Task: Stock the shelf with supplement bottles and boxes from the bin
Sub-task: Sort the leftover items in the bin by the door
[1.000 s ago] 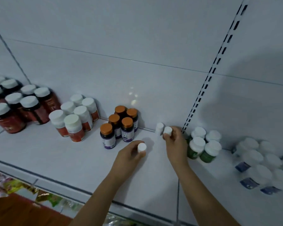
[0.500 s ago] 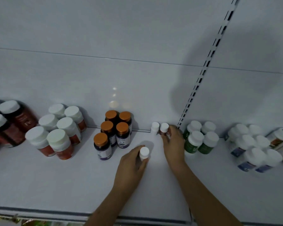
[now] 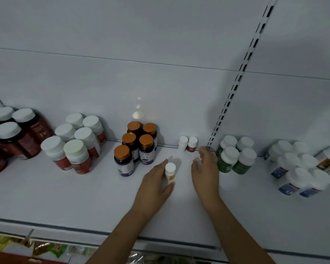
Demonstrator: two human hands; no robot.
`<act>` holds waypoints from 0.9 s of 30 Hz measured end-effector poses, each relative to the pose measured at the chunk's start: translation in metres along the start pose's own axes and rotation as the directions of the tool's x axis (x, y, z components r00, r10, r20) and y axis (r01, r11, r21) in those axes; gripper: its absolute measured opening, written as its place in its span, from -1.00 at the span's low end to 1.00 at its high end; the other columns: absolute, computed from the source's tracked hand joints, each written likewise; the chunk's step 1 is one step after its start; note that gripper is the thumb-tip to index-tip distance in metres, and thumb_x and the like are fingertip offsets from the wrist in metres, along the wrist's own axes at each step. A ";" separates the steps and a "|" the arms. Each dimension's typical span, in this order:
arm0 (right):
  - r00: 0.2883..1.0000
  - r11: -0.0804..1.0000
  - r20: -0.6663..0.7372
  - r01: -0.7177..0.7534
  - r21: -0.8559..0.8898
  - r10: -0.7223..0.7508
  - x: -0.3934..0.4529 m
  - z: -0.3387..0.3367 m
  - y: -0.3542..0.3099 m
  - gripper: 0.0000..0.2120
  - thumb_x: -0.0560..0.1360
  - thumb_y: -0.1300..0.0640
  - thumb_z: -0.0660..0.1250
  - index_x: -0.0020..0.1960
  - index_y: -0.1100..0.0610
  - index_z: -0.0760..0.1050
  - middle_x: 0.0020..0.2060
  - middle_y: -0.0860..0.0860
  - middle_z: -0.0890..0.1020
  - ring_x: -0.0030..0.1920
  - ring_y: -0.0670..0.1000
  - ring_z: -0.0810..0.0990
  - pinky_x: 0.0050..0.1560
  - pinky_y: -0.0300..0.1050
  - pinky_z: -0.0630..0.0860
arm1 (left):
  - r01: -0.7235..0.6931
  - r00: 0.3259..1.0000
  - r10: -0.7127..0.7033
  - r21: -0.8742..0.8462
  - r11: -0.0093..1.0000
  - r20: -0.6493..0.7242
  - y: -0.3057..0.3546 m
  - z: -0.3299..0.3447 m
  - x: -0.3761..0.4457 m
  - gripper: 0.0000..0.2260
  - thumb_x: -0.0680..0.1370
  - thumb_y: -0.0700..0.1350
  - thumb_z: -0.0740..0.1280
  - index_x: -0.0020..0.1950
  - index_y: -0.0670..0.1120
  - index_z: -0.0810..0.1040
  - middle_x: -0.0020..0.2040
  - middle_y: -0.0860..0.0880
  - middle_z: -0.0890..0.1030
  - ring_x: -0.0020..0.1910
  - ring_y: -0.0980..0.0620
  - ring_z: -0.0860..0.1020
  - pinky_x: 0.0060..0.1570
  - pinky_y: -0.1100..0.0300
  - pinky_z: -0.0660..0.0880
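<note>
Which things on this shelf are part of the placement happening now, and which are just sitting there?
In play: left hand gripping small white-capped bottle; right hand, empty; two small bottles at the back wall.

Just sitting: orange-capped bottles; green bottles; red-labelled bottles.

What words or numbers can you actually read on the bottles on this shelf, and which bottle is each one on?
"Fc": on the dark red label of the large white-capped brown bottle at the far left.
Orange-capped dark bottles: labels too blurred to read.
White-capped red-labelled bottles: print unreadable.
Green bottles, blue-labelled white bottles: unreadable.
Small white bottle with a yellow label in the left hand: too small to read.
</note>
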State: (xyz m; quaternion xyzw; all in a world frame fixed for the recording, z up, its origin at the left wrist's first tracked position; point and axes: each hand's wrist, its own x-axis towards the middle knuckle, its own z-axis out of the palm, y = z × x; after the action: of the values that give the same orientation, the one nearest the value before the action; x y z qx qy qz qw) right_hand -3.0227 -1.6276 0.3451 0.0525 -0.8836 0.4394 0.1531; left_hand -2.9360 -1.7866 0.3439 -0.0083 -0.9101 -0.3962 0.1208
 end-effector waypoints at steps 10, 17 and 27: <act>0.882 0.973 0.431 0.109 0.204 -0.189 -0.024 0.004 -0.023 -0.65 0.51 0.15 0.42 0.28 0.03 0.51 0.15 -0.12 0.60 0.15 -0.16 0.53 0.19 -0.33 0.42 | -0.005 0.998 -0.025 0.458 0.889 0.058 -0.017 -0.036 -0.072 -0.50 0.67 0.19 0.01 0.58 0.05 0.22 0.59 0.09 0.16 0.58 0.11 0.06 0.54 0.13 0.05; 0.827 0.932 0.450 0.225 0.285 -0.337 -0.058 0.031 -0.051 -0.66 0.40 0.17 0.53 0.14 0.11 0.56 -0.01 -0.01 0.57 -0.02 -0.10 0.52 -0.01 -0.52 0.36 | 0.164 0.982 -0.191 0.483 0.860 0.007 -0.021 -0.071 -0.128 -0.52 0.69 0.19 -0.02 0.59 0.10 0.16 0.60 0.15 0.08 0.58 0.20 -0.05 0.56 0.15 -0.07; 0.653 0.844 0.581 0.177 0.507 -0.486 -0.110 0.075 -0.178 -0.71 0.45 0.07 0.51 0.12 -0.02 0.52 0.02 -0.16 0.66 0.05 -0.17 0.63 0.06 -0.33 0.55 | 0.358 0.931 -0.326 0.575 0.736 -0.162 -0.065 -0.154 -0.195 -0.48 0.66 0.23 -0.03 0.59 0.09 0.18 0.59 0.08 0.15 0.57 0.13 -0.01 0.48 0.10 -0.18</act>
State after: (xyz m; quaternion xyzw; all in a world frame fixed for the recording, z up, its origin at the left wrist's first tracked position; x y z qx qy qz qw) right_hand -2.8948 -1.7995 0.4029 0.4072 -0.7380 0.5242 -0.1217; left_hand -2.7208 -1.9273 0.3541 0.2073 -0.9704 -0.1057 0.0652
